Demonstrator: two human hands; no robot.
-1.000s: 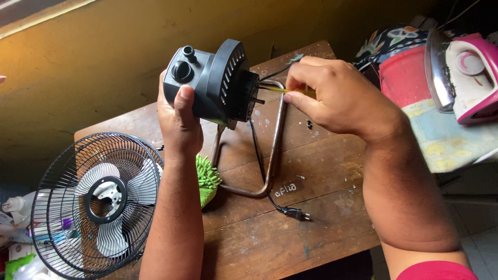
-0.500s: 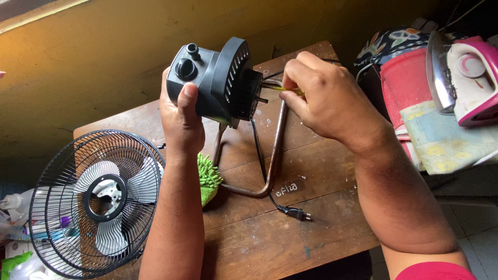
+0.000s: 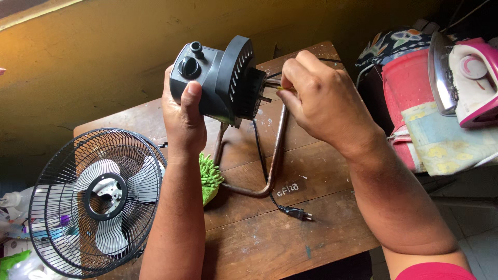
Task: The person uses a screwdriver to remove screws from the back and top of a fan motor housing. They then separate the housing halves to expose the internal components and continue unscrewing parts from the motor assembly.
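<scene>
So I've got the black fan motor housing (image 3: 220, 83) held up over the wooden table (image 3: 259, 243), left hand (image 3: 182, 116) wrapped round its back end, thumb up by the knob. Right hand (image 3: 324, 101) is pinched shut on a thin yellow-tipped tool (image 3: 282, 88) poking at the housing's front. The bent metal stand (image 3: 275, 150) hangs from it down to the table, cord and plug (image 3: 295, 212) beside it. Green fluffy cloth (image 3: 210, 179) behind my left wrist, fan cage (image 3: 93, 199) with the blades inside at left. Off right, a red bucket (image 3: 410, 78) — can't see what's in it — and an iron (image 3: 464, 78).
</scene>
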